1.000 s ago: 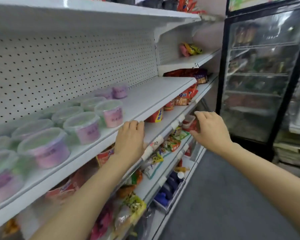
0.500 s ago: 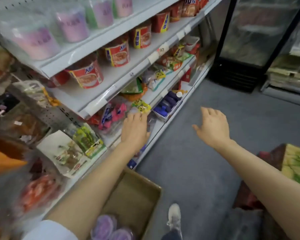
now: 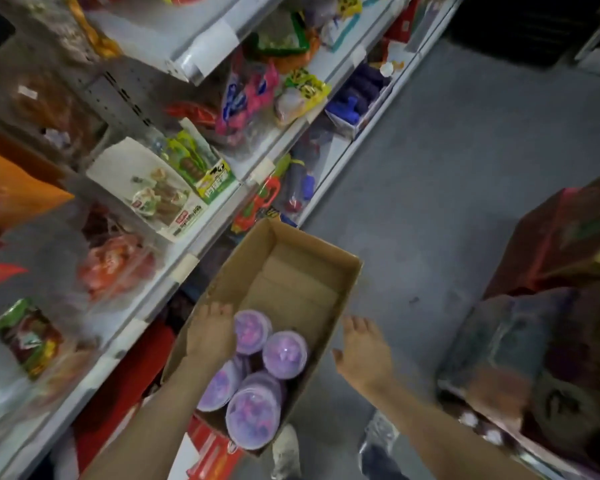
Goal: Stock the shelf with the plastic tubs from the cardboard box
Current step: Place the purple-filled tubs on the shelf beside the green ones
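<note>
An open cardboard box (image 3: 329, 271) lies on the floor beside the shelf unit, its far half bare. Several purple-lidded plastic tubs sit in its near half, among them one (image 3: 285, 355) at the middle and one (image 3: 253, 416) nearest me. My left hand (image 3: 211, 336) hangs over the box's left side with straight fingers, next to the farthest tub (image 3: 253, 330); whether it touches that tub I cannot tell. My right hand (image 3: 364, 351) hovers open just outside the box's right wall, holding nothing.
White shelves (image 3: 222, 220) packed with snack bags and toys run along the left. Grey floor (image 3: 447, 168) stretches ahead. Wrapped boxes and packages (image 3: 551, 306) are stacked on the right. My shoes (image 3: 286, 452) show below the box.
My view has swung down from the shelf of tubs to the floor. Both hands came down from the shelf edge to the cardboard box, the left one over the tubs.
</note>
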